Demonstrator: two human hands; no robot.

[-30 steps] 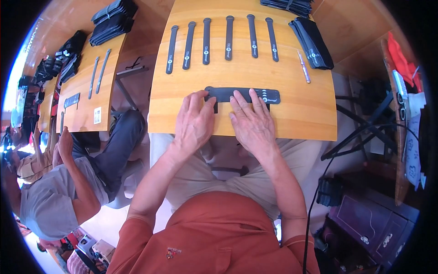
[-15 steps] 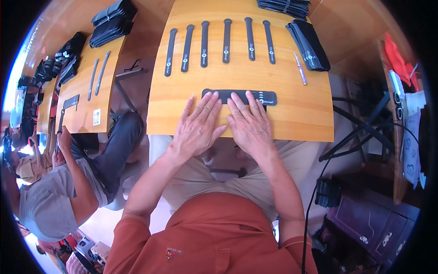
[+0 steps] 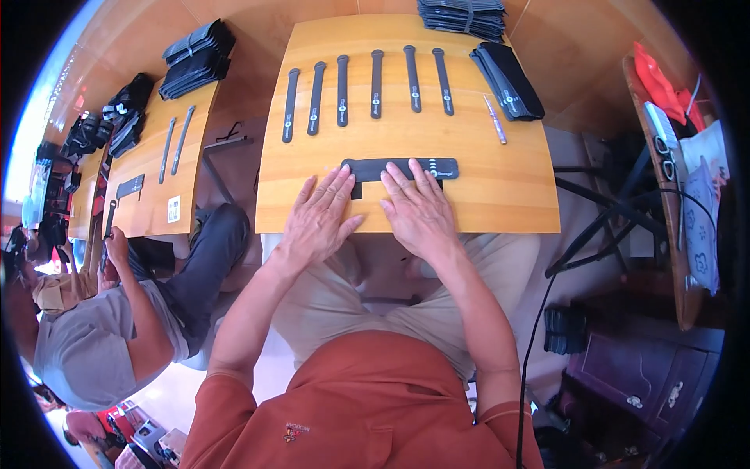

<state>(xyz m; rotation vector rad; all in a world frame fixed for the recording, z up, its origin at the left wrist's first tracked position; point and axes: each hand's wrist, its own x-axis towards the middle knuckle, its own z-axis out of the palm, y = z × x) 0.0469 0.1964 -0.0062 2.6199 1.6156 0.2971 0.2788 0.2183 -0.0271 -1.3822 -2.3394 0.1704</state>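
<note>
A flat dark grey strap with rounded ends and pale printing lies crosswise near the front of the wooden table. My left hand rests palm down with fingers spread, its fingertips at the strap's left end. Farther right, my right hand lies flat, fingertips on the strap's middle and right part. A small black tab shows below the strap between the hands, and part of another peeks out by my right fingers. Neither hand grips anything. What lies under the fingers is hidden.
Several narrow dark straps stand in a row toward the table's far side. A pen, a stack of dark straps and a tied bundle are at the right and back. Another person works at a table on the left.
My left hand has slid left toward the strap's end, uncovering the black tab beside it. My right hand stays on the strap with little change. The whole view has shifted slightly.
</note>
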